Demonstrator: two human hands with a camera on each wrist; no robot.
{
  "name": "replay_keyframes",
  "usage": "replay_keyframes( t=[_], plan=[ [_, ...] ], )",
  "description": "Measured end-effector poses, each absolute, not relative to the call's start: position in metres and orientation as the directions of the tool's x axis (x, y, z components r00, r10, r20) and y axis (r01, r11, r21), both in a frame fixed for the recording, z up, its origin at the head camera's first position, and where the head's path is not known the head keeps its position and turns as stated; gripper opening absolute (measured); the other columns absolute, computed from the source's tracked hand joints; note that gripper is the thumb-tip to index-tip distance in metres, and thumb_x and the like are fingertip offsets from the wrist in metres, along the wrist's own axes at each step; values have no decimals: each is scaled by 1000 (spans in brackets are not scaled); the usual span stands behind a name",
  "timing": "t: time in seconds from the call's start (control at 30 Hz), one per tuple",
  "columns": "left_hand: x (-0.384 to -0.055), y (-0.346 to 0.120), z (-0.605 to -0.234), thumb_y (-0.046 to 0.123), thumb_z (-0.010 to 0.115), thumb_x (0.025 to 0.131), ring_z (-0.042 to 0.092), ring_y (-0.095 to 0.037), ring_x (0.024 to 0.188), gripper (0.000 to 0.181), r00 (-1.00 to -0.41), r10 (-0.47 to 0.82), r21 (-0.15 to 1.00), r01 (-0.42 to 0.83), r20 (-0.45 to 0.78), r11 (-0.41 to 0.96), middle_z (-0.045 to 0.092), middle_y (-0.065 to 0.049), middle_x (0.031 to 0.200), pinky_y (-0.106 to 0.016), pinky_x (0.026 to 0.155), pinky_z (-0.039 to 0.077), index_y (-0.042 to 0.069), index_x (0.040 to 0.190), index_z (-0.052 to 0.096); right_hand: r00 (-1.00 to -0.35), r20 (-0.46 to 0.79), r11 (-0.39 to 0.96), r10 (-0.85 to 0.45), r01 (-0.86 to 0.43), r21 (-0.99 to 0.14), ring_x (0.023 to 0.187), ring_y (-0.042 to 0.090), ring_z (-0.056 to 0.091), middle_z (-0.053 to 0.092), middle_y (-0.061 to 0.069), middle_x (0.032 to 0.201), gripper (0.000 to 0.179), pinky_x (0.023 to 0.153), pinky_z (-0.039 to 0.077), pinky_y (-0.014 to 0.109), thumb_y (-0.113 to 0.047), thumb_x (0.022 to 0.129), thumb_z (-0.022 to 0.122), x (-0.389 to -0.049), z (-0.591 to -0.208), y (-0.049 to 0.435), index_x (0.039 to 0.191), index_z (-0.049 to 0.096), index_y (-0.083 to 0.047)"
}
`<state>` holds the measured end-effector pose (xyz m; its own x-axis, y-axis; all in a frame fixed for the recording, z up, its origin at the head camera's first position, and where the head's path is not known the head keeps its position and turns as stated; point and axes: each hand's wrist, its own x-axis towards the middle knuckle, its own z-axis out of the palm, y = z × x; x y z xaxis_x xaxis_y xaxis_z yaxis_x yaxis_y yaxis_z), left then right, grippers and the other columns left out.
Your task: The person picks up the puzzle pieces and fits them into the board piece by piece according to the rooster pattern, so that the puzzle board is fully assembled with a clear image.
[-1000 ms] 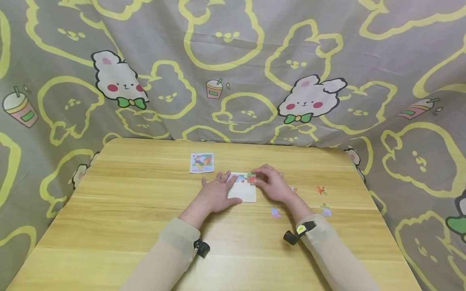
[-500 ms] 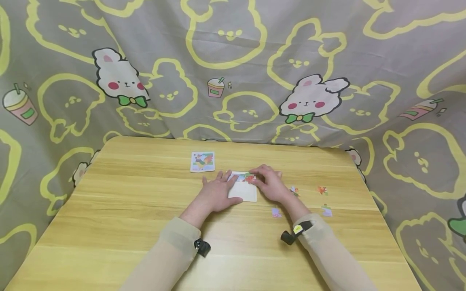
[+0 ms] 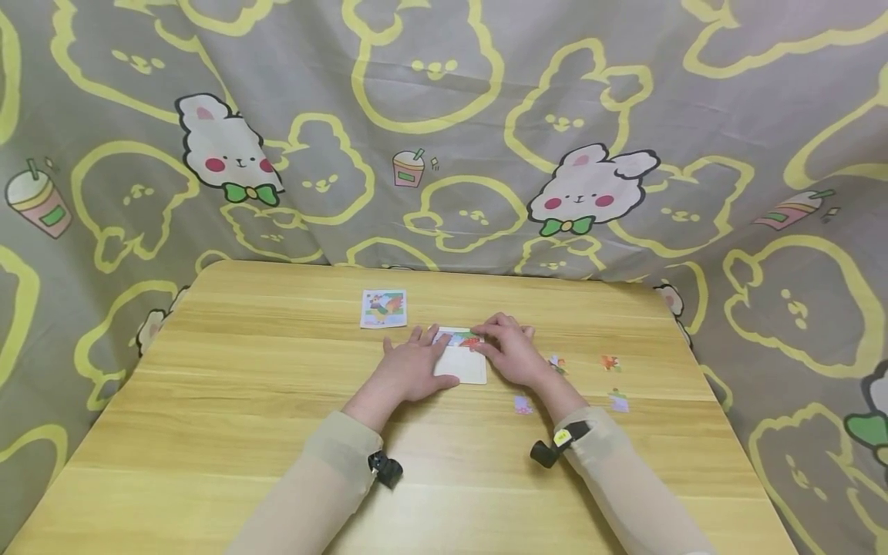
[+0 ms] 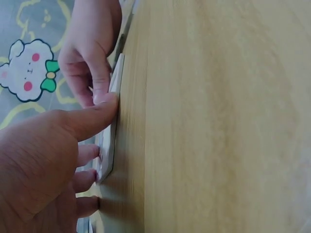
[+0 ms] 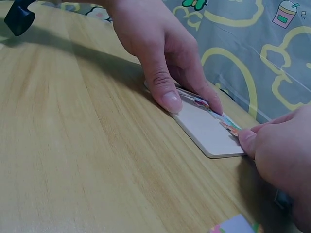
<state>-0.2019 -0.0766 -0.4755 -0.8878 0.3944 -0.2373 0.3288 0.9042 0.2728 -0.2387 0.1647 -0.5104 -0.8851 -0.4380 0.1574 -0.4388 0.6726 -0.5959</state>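
Note:
A small white puzzle board [image 3: 463, 365] lies on the table, with a strip of joined picture pieces [image 3: 454, 338] along its far side. My left hand [image 3: 412, 371] rests over the board's left part, fingers spread; its thumb [image 5: 170, 101] lies on the near edge and its index fingertip on the strip. At the strip's right end, my right hand [image 3: 513, 351] pinches a red and green puzzle piece [image 5: 230, 128] between thumb and fingers. The piece sits against its neighbour, partly covered by those fingertips. The board's near part is bare white.
Loose puzzle pieces lie right of the board: one beside the right wrist [image 3: 558, 364], an orange one [image 3: 610, 362], a lilac and green one [image 3: 620, 401] and a lilac one [image 3: 523, 405]. A printed bird card [image 3: 384, 308] lies behind the left hand. A patterned curtain [image 3: 472, 154] hangs behind the table.
My right hand has shifted slightly left with the red and green piece, and the gap between it and the strip has closed. The left hand keeps its place on the board.

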Motion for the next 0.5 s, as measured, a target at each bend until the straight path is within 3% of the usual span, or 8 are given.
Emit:
replay_keyframes(
  t=[0.5],
  plan=[
    [-204, -57, -470, 69, 61, 98, 23, -45, 156, 88, -869, 449, 218, 406, -207, 887, 24, -12, 173, -80, 111, 27, 19, 166, 38, -876, 182, 676, -446, -463, -573, 111, 25, 56, 61, 4, 121, 30, 91, 25, 51, -21, 102, 74, -239, -510, 165, 130, 76, -10]
  ],
)
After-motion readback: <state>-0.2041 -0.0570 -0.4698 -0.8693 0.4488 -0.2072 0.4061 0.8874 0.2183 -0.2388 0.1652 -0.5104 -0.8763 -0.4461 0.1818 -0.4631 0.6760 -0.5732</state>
